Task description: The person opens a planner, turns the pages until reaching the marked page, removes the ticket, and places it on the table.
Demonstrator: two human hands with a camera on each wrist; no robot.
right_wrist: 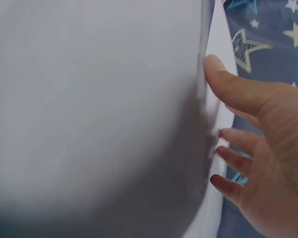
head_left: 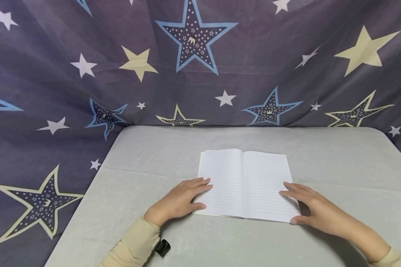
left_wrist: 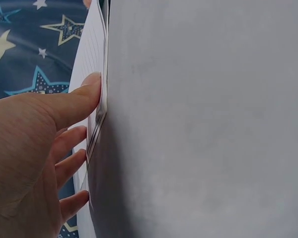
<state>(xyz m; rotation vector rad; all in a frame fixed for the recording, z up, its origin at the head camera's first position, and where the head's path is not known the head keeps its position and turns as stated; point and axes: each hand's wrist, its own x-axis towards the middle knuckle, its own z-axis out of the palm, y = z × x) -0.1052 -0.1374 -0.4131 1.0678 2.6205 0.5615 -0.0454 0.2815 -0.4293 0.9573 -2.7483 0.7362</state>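
From my remote station I see an open lined notebook (head_left: 245,183) lying flat near the middle of a grey table (head_left: 147,163), blank pages up, spine running away from the wearer. The left hand (head_left: 178,202) rests on the notebook's left edge, fingers straight and spread onto the page, thumb at the near corner. The right hand (head_left: 309,207) lies on the right page's outer edge, fingers extended, thumb touching the near right corner. Neither hand curls around anything. A dark cloth with printed stars (head_left: 194,37) hangs behind and left of the table.
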